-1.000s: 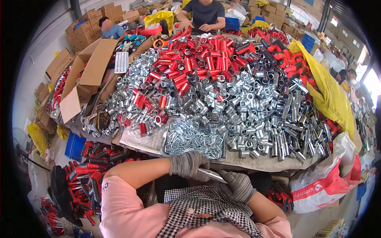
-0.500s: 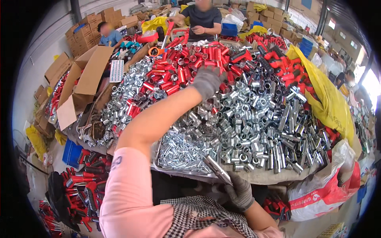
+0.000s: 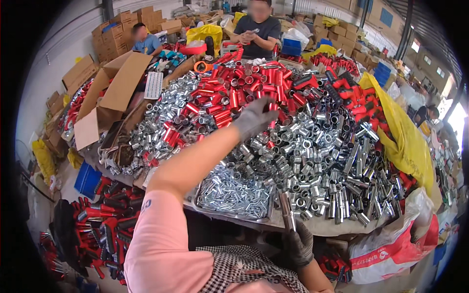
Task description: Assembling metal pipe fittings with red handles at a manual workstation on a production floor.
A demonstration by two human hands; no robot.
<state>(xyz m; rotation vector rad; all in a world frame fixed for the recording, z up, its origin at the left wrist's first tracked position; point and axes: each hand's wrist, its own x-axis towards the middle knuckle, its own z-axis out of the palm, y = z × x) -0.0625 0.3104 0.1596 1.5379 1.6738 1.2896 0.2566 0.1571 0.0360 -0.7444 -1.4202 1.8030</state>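
My left hand point(image 3: 255, 120), in a grey glove, is over the middle of the pile where red and silver parts meet. Its fingers and thumb close about a red metal sleeve point(image 3: 273, 108), partly covered by the glove. Low in front of me, my gloved right hand point(image 3: 299, 244) grips a shiny metal tube point(image 3: 287, 211), which points up and away. Beyond my left hand lies a heap of red sleeves point(image 3: 234, 97). Short silver sockets point(image 3: 303, 168) spread to its right, and a metal tray point(image 3: 234, 215) of small pins lies nearer me.
Longer chrome tubes point(image 3: 337, 202) lie at right, beside red-and-black handles point(image 3: 359, 100) and a yellow sheet point(image 3: 403, 141). An opened cardboard box point(image 3: 119, 88) stands left. Red-handled tools point(image 3: 107, 224) fill the lower left. Across the table a person point(image 3: 259, 31) handles something; another person point(image 3: 146, 41) is far left.
My left hand has drawn back toward me from the red heap. The metal tube in my right hand has tilted more upright. The person opposite has brought both hands together.
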